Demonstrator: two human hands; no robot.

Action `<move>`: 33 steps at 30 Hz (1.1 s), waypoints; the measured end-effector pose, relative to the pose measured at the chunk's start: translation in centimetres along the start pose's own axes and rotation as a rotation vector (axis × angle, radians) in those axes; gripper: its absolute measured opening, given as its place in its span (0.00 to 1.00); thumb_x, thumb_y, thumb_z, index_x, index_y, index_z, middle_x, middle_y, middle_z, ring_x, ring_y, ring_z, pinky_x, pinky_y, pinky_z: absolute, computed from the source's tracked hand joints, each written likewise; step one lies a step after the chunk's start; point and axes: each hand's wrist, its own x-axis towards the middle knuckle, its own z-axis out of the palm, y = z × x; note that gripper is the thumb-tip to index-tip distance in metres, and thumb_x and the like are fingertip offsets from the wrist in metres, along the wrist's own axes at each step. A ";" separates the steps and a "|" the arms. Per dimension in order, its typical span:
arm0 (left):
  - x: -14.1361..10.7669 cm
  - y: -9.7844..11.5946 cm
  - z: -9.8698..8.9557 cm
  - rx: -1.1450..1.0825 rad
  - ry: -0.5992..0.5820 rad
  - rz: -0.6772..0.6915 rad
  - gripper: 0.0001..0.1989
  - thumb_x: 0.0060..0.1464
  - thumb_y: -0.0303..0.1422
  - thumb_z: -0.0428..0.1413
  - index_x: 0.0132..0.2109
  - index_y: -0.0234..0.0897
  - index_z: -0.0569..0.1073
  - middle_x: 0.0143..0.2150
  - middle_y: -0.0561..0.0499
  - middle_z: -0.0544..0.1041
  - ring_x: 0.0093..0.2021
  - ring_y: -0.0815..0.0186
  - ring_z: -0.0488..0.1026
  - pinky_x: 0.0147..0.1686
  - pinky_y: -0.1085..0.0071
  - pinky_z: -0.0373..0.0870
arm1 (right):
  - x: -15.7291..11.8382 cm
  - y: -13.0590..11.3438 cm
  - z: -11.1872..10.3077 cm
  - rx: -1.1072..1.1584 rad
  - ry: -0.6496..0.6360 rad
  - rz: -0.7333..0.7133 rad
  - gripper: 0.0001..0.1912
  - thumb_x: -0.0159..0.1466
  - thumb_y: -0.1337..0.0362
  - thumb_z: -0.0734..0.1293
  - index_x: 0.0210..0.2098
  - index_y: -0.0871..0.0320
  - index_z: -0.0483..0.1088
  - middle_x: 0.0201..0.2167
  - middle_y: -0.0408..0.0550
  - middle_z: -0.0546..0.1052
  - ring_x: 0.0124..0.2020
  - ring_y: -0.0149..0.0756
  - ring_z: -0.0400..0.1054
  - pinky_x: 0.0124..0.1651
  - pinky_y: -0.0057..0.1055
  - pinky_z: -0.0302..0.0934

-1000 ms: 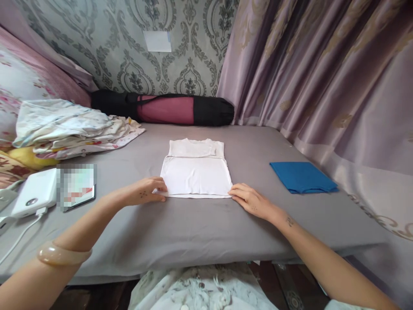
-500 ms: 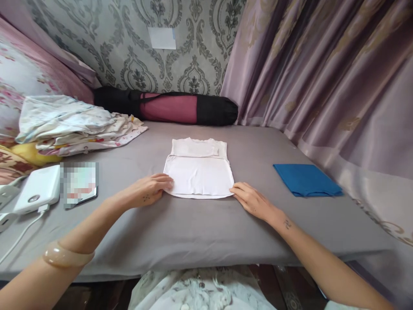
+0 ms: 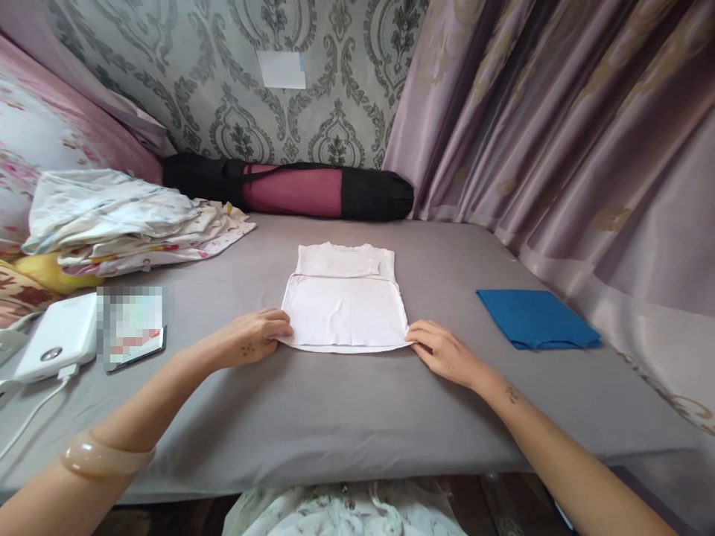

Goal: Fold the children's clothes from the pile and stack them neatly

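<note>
Both left hand (image 3: 254, 336) and right hand (image 3: 445, 353) are pinching, fingers clamped on the near corners of a white garment (image 3: 340, 313) lying inside the near edge of the bed (image 3: 346, 424), its probably light, soft, crease-prone cloth calling for corner holds.
</note>
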 end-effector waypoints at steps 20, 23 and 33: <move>12.9 -5.6 -1.5 -0.208 0.558 -0.710 0.14 0.53 0.34 0.46 0.40 0.35 0.74 0.33 0.47 0.76 0.36 0.60 0.71 0.34 0.70 0.64 | 14.6 8.2 2.3 0.241 0.421 0.793 0.15 0.63 0.63 0.57 0.44 0.61 0.71 0.39 0.52 0.79 0.40 0.39 0.72 0.41 0.30 0.64; 14.9 -6.5 -1.3 -0.139 0.542 -0.756 0.14 0.57 0.32 0.45 0.44 0.37 0.74 0.40 0.43 0.78 0.43 0.56 0.73 0.40 0.67 0.65 | 16.6 8.5 2.0 0.135 0.354 0.864 0.15 0.66 0.64 0.57 0.45 0.61 0.71 0.42 0.55 0.78 0.44 0.41 0.72 0.45 0.30 0.63; 17.5 -7.8 -0.3 -0.074 0.547 -0.752 0.15 0.64 0.34 0.40 0.51 0.37 0.67 0.47 0.38 0.75 0.48 0.55 0.72 0.43 0.64 0.65 | 19.3 8.8 1.9 -0.099 0.196 0.883 0.19 0.72 0.59 0.50 0.53 0.59 0.64 0.44 0.59 0.76 0.47 0.46 0.72 0.47 0.37 0.62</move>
